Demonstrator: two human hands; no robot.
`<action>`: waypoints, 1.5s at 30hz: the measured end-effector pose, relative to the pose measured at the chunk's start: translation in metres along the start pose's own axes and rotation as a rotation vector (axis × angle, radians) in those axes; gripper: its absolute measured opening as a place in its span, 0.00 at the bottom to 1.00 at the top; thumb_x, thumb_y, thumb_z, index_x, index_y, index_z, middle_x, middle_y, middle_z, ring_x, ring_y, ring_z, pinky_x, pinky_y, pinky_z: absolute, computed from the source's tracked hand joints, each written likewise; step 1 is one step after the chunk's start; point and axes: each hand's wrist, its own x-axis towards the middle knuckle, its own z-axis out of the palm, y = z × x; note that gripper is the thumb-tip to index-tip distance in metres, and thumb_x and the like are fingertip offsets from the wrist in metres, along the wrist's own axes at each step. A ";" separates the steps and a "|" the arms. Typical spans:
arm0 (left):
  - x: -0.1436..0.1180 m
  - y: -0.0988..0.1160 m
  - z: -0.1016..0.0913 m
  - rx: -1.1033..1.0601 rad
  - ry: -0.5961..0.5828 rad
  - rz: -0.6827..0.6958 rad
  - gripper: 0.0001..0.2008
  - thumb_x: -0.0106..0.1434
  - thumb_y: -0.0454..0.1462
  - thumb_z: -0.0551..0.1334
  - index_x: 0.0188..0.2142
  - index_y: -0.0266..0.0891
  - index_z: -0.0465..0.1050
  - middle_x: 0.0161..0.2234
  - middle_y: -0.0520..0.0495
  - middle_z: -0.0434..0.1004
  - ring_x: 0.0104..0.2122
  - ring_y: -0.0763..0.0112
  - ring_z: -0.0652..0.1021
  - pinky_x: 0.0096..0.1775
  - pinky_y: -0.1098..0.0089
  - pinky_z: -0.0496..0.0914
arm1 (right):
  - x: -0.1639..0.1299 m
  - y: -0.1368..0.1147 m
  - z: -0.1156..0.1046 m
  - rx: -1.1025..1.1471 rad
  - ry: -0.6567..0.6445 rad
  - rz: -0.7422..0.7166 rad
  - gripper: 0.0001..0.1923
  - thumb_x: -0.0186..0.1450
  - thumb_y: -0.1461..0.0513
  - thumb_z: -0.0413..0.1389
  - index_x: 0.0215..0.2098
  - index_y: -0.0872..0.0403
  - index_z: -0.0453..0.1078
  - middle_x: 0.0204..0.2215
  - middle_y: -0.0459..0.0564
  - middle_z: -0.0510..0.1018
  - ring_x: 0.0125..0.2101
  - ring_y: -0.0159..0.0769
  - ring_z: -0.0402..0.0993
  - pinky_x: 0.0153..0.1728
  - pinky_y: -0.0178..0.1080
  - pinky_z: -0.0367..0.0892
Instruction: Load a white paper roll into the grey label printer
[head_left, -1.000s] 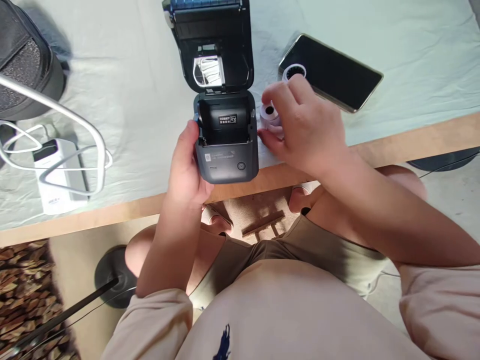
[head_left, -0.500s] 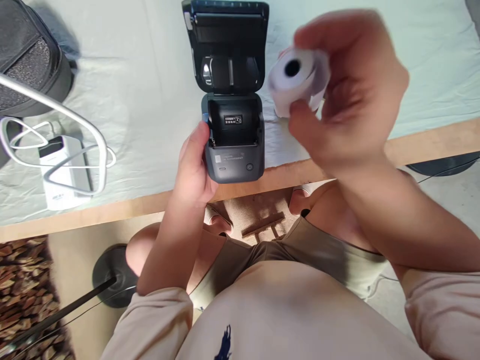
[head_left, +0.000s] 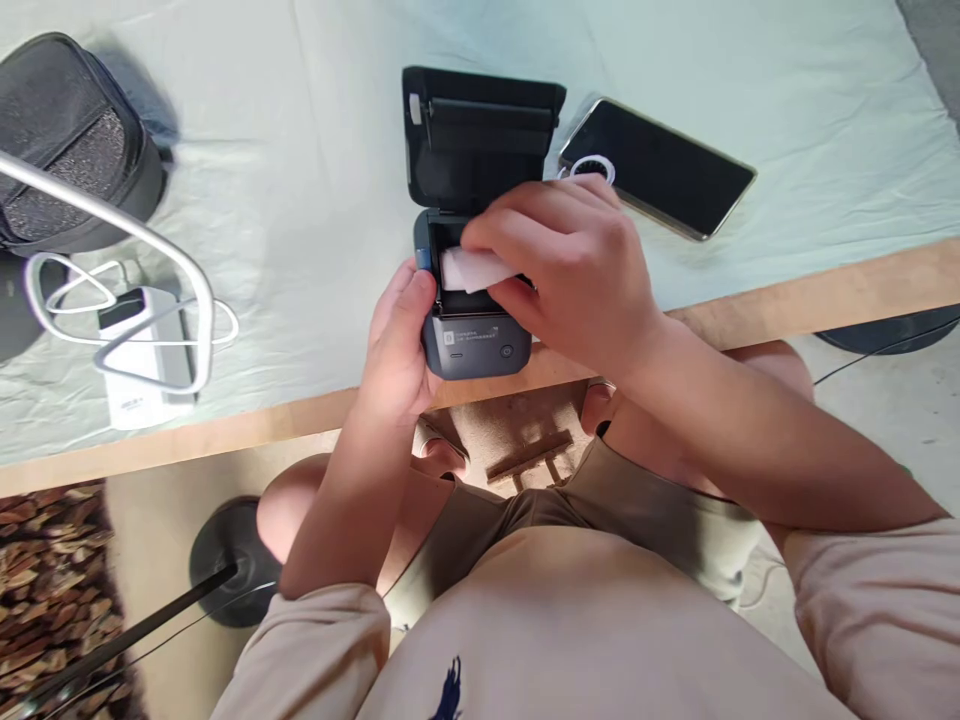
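Observation:
A small dark grey label printer stands at the near edge of the table with its lid swung up and back. My left hand grips the printer's left side. My right hand holds a white paper roll down inside the printer's open bay, fingers curled over it. Most of the roll is hidden under my fingers.
A black phone lies face up right of the printer, a small white ring at its near corner. A white power bank with a looped white cable lies at the left, a dark pouch behind it. The wooden table edge runs below.
My right hand picked the paper roll up from beside the printer, lifted it, then brought it down into the open bay. My left hand kept its grip on the printer.

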 end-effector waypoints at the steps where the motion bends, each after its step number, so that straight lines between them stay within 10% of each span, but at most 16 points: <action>1: 0.000 0.000 -0.001 -0.022 -0.014 0.010 0.16 0.65 0.49 0.65 0.47 0.44 0.76 0.53 0.48 0.79 0.65 0.57 0.72 0.63 0.62 0.71 | -0.002 0.002 0.002 -0.017 0.009 -0.012 0.17 0.72 0.60 0.45 0.45 0.46 0.76 0.45 0.44 0.82 0.48 0.39 0.77 0.52 0.47 0.65; 8: 0.001 -0.003 -0.012 0.118 -0.030 0.093 0.16 0.58 0.43 0.73 0.45 0.46 0.77 0.37 0.50 0.80 0.41 0.61 0.81 0.41 0.64 0.75 | -0.020 0.015 0.011 0.169 0.216 -0.353 0.24 0.70 0.45 0.46 0.34 0.48 0.76 0.30 0.42 0.81 0.37 0.32 0.79 0.43 0.42 0.68; 11: 0.002 -0.003 -0.011 0.167 -0.047 0.090 0.23 0.52 0.39 0.76 0.46 0.43 0.74 0.34 0.50 0.78 0.33 0.62 0.81 0.36 0.64 0.73 | -0.020 0.021 0.003 0.249 0.378 -0.234 0.19 0.70 0.52 0.44 0.31 0.51 0.71 0.28 0.46 0.78 0.34 0.31 0.75 0.39 0.40 0.68; 14: 0.004 -0.001 -0.009 0.175 -0.059 0.105 0.27 0.45 0.36 0.77 0.45 0.40 0.74 0.35 0.49 0.77 0.32 0.64 0.79 0.35 0.65 0.73 | -0.016 0.025 -0.007 0.277 0.460 -0.074 0.14 0.66 0.55 0.45 0.44 0.51 0.67 0.46 0.54 0.77 0.53 0.38 0.73 0.43 0.42 0.70; 18: 0.003 0.001 -0.010 0.181 -0.073 0.086 0.25 0.45 0.33 0.75 0.44 0.39 0.75 0.32 0.49 0.77 0.31 0.67 0.78 0.32 0.68 0.73 | -0.015 0.027 -0.011 0.483 0.361 -0.060 0.26 0.66 0.56 0.48 0.60 0.55 0.53 0.64 0.57 0.64 0.58 0.33 0.72 0.54 0.40 0.71; 25: -0.001 0.003 -0.014 0.116 -0.103 0.058 0.25 0.47 0.35 0.75 0.47 0.40 0.77 0.30 0.50 0.77 0.27 0.70 0.77 0.26 0.71 0.74 | -0.021 0.018 -0.004 0.456 0.236 -0.006 0.14 0.68 0.57 0.48 0.48 0.53 0.65 0.46 0.52 0.76 0.46 0.32 0.75 0.47 0.38 0.72; 30: -0.003 0.002 -0.011 0.041 -0.171 0.110 0.24 0.57 0.46 0.73 0.50 0.40 0.76 0.44 0.43 0.81 0.40 0.61 0.83 0.37 0.66 0.80 | -0.028 0.006 -0.004 0.298 0.075 0.079 0.22 0.65 0.50 0.54 0.55 0.49 0.67 0.54 0.55 0.71 0.46 0.34 0.72 0.40 0.38 0.71; 36: -0.009 0.003 -0.009 0.136 -0.138 0.085 0.21 0.57 0.44 0.72 0.48 0.41 0.78 0.37 0.44 0.80 0.34 0.60 0.81 0.30 0.64 0.77 | -0.026 0.008 -0.006 0.418 -0.106 0.102 0.36 0.60 0.47 0.59 0.63 0.47 0.61 0.55 0.49 0.75 0.43 0.35 0.75 0.42 0.41 0.70; 45: -0.005 0.000 -0.011 0.171 -0.099 0.055 0.24 0.59 0.54 0.70 0.48 0.43 0.78 0.44 0.42 0.80 0.43 0.54 0.81 0.41 0.59 0.80 | -0.024 0.009 -0.005 0.283 -0.096 0.131 0.35 0.62 0.43 0.58 0.64 0.44 0.61 0.58 0.48 0.74 0.48 0.39 0.75 0.36 0.40 0.65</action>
